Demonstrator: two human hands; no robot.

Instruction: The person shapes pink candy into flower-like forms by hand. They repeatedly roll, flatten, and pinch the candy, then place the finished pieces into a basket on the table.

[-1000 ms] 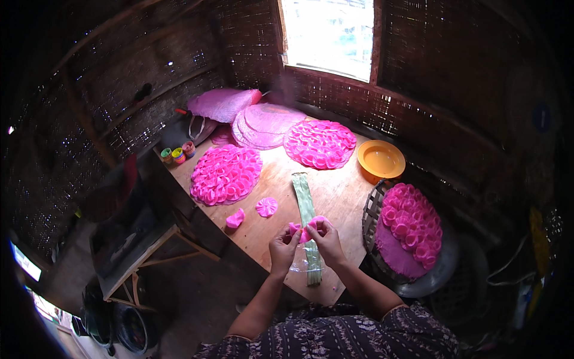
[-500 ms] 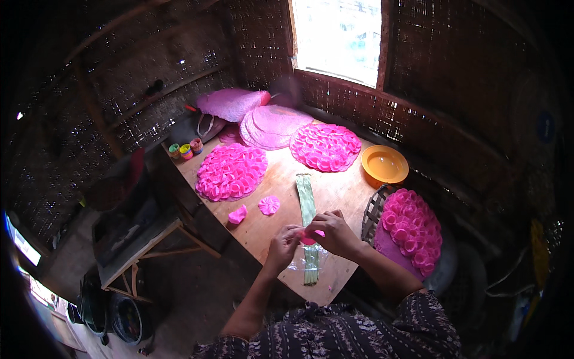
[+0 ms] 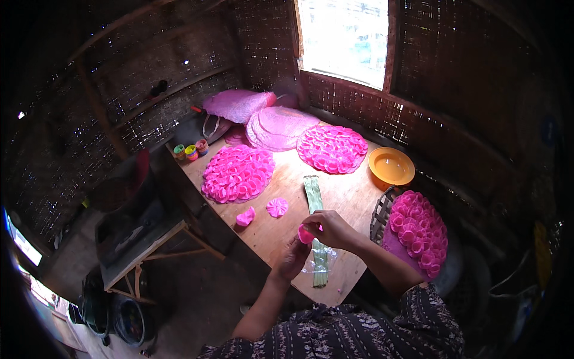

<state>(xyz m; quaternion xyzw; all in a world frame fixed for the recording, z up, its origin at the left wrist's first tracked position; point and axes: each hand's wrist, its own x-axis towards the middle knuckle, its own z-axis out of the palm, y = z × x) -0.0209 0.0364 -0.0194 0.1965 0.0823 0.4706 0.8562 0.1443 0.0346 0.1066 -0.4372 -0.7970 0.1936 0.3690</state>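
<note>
Over the near part of the wooden table, my left hand [image 3: 293,256] grips a small, cupped pink piece that looks like dough [image 3: 305,234]. My right hand [image 3: 332,229] pinches the same piece from the right side. Under my hands runs a long pale green strip [image 3: 313,192], with a clear plastic sheet [image 3: 329,257] across its near part. To the left lie a loose pink lump [image 3: 245,216] and a flat, ribbed pink disc [image 3: 277,207]. Beyond them rest two rounds covered in pink ruffled petals, one on the left [image 3: 238,173] and one farther right [image 3: 332,149].
An orange bowl [image 3: 391,167] stands at the table's right edge. Below it, a dark woven basket [image 3: 381,216] carries another pink petal-covered round [image 3: 420,233]. Flat pink discs [image 3: 278,127] are stacked at the back, and three small coloured cups [image 3: 191,152] stand at the left corner.
My left hand has turned and dropped slightly lower, so the pink piece now shows more fully as a cup. My right hand has shifted slightly. The whole view has moved a little.
</note>
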